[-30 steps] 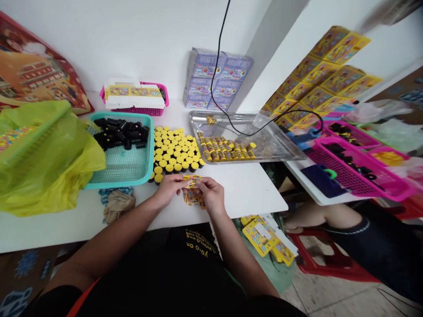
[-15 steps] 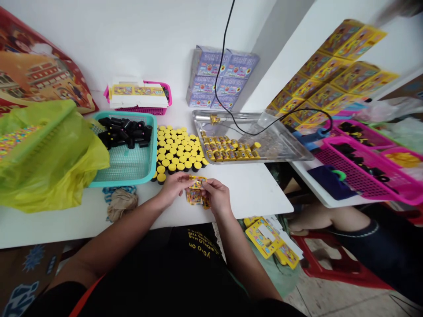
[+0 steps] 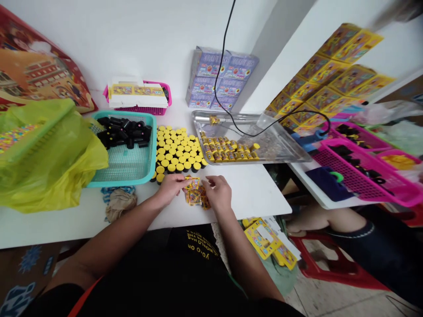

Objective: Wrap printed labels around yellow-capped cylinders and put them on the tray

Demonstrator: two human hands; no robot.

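Observation:
Between its thumb and fingers, my left hand (image 3: 170, 190) pinches a small yellow printed label (image 3: 192, 183). Just right of that label is my right hand (image 3: 218, 193), its fingers curved and apart, with nothing visible in them. Below both hands, a small pile of similar yellow printed labels (image 3: 194, 198) lies on the white table (image 3: 244, 189). Beyond the hands stand many black pots with yellow lids (image 3: 178, 152), packed close together. To their right, a metal tray (image 3: 280, 149) holds rows of small label-wrapped pots (image 3: 228, 149).
A turquoise basket (image 3: 153, 154) with black cylinders (image 3: 125, 132) stands left, beside a yellow-green plastic bag (image 3: 56, 167). A crumpled cloth (image 3: 120, 204) lies before it. Purple boxes (image 3: 218, 79) stand by the wall; a black cable (image 3: 216, 83) hangs over the tray. Another person's leg (image 3: 333, 220) is at right.
My right hand has let go of the label's right end and moved slightly right, its fingers parting. The label stays in my left hand. The view has shifted slightly.

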